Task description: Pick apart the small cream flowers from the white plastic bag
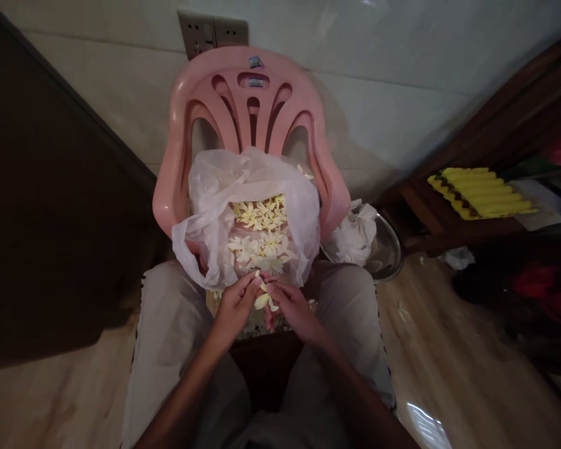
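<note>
My left hand (237, 304) and my right hand (295, 307) meet between my knees, fingers pinched together. Between them is a pale yellow-white flower (262, 300) with several petals; both hands appear to grip it. Just beyond my fingertips, a white plastic bag (209, 215) lies open on the seat of a pink plastic chair (187, 149). Inside the bag are many loose flowers (260, 214) of the same kind. More pale flowers or petals (255, 327) show dimly below my hands, partly hidden by them.
Right of the chair, a metal basin (390, 246) on the floor holds a crumpled white plastic bag (355, 234). A yellow ridged object (481, 193) rests on a dark wooden seat farther right. A dark panel (51, 187) stands at the left, and a wall socket (212, 32) is behind the chair.
</note>
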Demonstrator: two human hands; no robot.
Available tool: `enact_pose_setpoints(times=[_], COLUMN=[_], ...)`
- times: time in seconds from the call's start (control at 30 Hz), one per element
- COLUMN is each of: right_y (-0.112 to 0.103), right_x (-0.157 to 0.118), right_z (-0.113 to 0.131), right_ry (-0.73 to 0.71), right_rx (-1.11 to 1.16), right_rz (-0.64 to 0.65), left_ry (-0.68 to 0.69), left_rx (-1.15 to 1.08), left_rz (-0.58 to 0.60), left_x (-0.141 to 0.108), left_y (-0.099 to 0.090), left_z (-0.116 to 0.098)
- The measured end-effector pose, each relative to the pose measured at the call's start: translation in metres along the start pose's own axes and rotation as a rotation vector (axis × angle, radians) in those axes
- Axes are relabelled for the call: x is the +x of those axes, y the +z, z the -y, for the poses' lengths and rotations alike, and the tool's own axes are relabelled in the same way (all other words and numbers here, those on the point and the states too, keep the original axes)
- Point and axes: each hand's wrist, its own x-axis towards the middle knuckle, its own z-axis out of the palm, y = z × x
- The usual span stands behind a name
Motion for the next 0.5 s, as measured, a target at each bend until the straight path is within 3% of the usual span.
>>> enact_pose_setpoints(times=[0.17,0.3,0.5], right_y=[0.0005,0.0000,-0.0017], right_x=[0.0020,0.0017,0.0037], right_z=[-0.0044,-0.0035,-0.0022], right_ry=[0.041,0.014,0.041], right_rx=[0.098,0.152,0.107], right_rz=[0.046,0.127,0.115], left_ry=[-0.005,0.000,0.060], left_rx=[0.014,-0.031,-0.039], left_rz=[-0.045,-0.150,-0.269], left_x=[0.0008,0.0025,0.0025], left_y=[0.0008,0.0003,-0.0020], left_z=[-0.0008,-0.0015,-0.0024])
